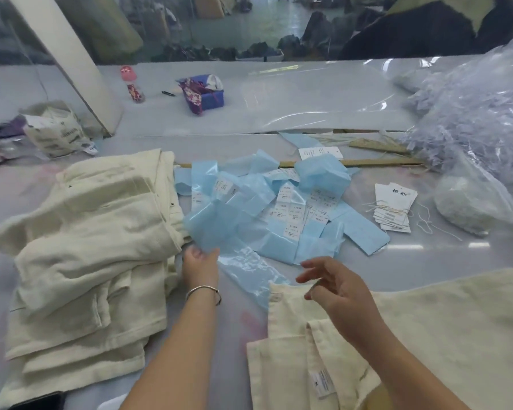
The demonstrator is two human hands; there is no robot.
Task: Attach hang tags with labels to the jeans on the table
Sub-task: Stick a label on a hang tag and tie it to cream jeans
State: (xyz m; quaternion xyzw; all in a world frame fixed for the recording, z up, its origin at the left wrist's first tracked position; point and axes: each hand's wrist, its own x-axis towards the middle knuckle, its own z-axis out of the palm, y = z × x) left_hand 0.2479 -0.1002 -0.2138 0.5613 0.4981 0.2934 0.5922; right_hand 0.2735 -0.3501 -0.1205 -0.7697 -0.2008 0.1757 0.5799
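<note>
A pile of cream jeans (83, 247) lies at the left. Another cream pair (412, 335) is spread flat at the lower right. Between them, light blue label strips (279, 202) with white printed stickers are scattered in a heap. My left hand (200, 266) holds one blue strip (211, 226) raised off the table. My right hand (335, 285) hovers above the waistband of the flat pair, fingers loosely spread, holding nothing that I can see. A tied bundle of white hang tags (394, 207) rests to the right of the strips.
A large clear bag of plastic fasteners (471, 113) fills the right side, with a smaller white bag (471, 202) below it. A blue box (208, 93), a small bottle (134, 84) and a printed bag (57, 131) stand further back. A dark phone (39, 402) sits at the bottom left.
</note>
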